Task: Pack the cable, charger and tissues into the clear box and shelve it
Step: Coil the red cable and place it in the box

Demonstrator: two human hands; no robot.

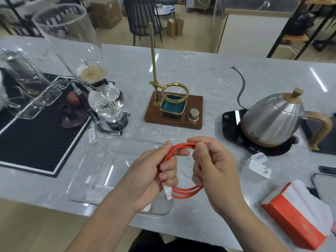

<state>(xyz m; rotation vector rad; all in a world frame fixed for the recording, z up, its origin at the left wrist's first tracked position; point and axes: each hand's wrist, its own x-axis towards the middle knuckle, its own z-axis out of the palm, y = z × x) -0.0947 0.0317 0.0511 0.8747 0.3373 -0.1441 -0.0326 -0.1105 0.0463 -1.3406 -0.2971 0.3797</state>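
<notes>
The big grey marble table (200,70) holds everything. A clear plastic box (101,166) sits near its front edge, open on top. At the right end lies a red pack of white tissues (294,213). A shiny steel kettle with a wooden handle (276,120) stands behind on its black base. A small white charger (259,164) rests between kettle and tissues. Both hands hold a coiled orange cable (183,192) just above the box: the left hand (154,171) grips one side by the white plug, the right hand (212,166) pinches the other.
</notes>
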